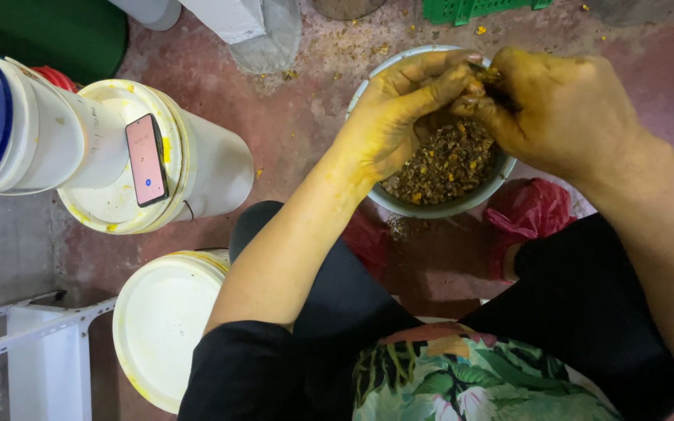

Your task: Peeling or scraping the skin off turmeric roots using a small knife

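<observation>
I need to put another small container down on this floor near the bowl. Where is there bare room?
Bare red floor lies between the phone-topped bucket and the bowl. Another patch lies just below the bowl, between the knees. Crowded: left hand and right hand fill the space over the bowl; lidded buckets pack the left side.

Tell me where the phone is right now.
In the head view, the phone lies on the lid of a white bucket at the left, well apart from the left hand over the bowl.

Stained reddish concrete floor (pixel 290 132), white shelf frame (pixel 40 343)
</observation>
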